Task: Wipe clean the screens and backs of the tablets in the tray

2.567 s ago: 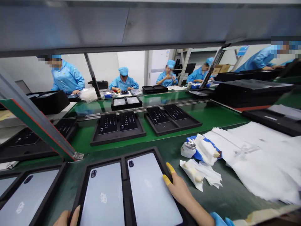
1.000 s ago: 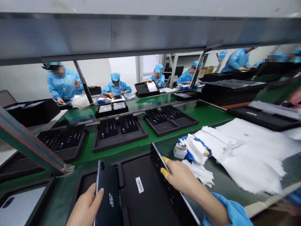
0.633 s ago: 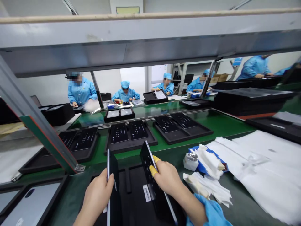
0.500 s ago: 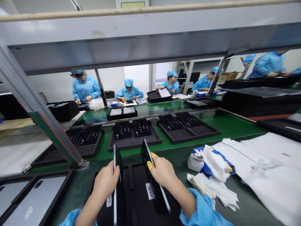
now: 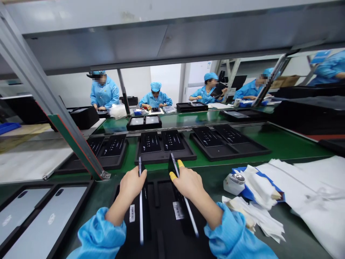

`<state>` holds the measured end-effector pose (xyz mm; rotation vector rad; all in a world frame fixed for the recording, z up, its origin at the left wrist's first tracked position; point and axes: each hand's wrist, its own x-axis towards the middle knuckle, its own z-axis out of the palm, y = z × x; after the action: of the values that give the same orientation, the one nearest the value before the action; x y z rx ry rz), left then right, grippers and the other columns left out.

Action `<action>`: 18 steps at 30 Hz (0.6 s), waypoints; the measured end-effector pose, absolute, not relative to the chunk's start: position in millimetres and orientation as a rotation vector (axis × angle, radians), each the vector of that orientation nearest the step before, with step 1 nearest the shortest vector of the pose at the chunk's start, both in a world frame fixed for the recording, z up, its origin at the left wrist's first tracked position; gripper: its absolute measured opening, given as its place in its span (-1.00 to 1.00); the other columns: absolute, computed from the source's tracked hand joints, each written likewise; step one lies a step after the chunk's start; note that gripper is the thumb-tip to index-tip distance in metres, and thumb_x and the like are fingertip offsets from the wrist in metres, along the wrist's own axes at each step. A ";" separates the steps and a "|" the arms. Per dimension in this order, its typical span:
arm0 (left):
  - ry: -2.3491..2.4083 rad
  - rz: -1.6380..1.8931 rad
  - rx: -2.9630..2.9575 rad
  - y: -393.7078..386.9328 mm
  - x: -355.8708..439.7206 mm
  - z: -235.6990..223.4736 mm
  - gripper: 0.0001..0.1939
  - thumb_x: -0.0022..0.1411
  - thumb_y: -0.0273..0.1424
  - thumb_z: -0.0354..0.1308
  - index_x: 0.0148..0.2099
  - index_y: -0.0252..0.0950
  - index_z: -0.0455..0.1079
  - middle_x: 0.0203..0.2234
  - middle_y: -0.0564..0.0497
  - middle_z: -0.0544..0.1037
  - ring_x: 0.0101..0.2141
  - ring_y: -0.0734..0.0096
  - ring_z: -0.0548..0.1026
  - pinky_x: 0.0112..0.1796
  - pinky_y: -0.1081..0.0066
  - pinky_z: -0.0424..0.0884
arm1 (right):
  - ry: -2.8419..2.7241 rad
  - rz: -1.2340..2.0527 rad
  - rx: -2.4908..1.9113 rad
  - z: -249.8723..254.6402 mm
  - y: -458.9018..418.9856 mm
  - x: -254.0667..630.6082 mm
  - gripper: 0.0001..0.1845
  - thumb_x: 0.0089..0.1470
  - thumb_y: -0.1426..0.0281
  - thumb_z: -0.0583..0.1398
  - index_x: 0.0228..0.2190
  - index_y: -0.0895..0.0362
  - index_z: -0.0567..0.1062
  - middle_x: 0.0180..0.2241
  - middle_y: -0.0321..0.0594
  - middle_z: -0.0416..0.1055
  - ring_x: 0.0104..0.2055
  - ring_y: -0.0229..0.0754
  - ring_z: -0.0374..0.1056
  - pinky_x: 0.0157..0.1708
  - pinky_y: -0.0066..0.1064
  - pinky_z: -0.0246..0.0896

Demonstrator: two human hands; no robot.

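Head view shows two slim tablets tipped up on edge above a black tray: the left tablet (image 5: pixel 144 210) lies just to the right of the left hand (image 5: pixel 133 184), and the right tablet (image 5: pixel 189 212) just to the left of the right hand (image 5: pixel 189 182). Each is nearest the hand that grips it. The left one's long axis runs almost straight away from the person, while the right one's slants, its near end farther right, so the gap between them widens toward the body. Both hands are closed to a tablet's thickness, pinching the edge; yellow covers (image 5: pixel 173 176) sit on two right fingertips. Whether the lower edges touch the tray (image 5: pixel 164 225) cannot be told. Barcode labels (image 5: pixel 178 210) show on its floor. Farther out, a neighbouring tray (image 5: pixel 90 189) holds pale tablets (image 5: pixel 54 219) at left, and crumpled white wipes (image 5: pixel 256 216) lie at right.
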<state>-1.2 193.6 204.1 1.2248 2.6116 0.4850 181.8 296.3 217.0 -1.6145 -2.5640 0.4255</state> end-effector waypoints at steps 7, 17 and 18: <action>2.477 0.416 1.259 138.8 42.8 185.3 -0.45 0.31 -0.10 -0.07 0.28 -0.16 0.17 -0.20 -0.11 0.64 -0.14 0.00 0.58 -0.16 0.16 0.40 | -2.562 0.443 -1.583 208.9 283.3 194.1 -0.42 0.25 0.19 0.09 0.19 0.24 0.36 -0.12 0.14 0.56 -0.05 0.14 0.49 -0.10 -0.20 0.23; 2.612 0.442 1.299 198.5 -1.0 215.2 -0.60 0.36 -0.08 0.01 -0.13 -0.31 0.44 -0.24 -0.05 0.57 -0.19 0.32 0.53 -0.08 0.14 0.46 | -2.508 0.503 -1.487 226.1 311.6 179.0 -0.73 0.21 0.32 0.11 -0.22 0.16 0.57 -0.19 0.00 0.58 -0.09 0.06 0.51 -0.24 -0.30 0.24; 2.634 0.433 1.306 197.5 0.5 217.9 -0.61 0.36 -0.08 0.00 -0.15 -0.31 0.43 -0.27 -0.03 0.57 -0.22 0.33 0.53 -0.10 0.15 0.47 | -2.500 0.498 -1.492 228.6 310.4 181.3 -0.72 0.22 0.32 0.10 -0.20 0.15 0.57 -0.19 -0.01 0.58 -0.09 0.05 0.51 -0.24 -0.31 0.23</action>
<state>0.5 197.5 217.9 1.3060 2.6341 0.4330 181.3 310.4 228.6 -1.4922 -2.5003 0.4978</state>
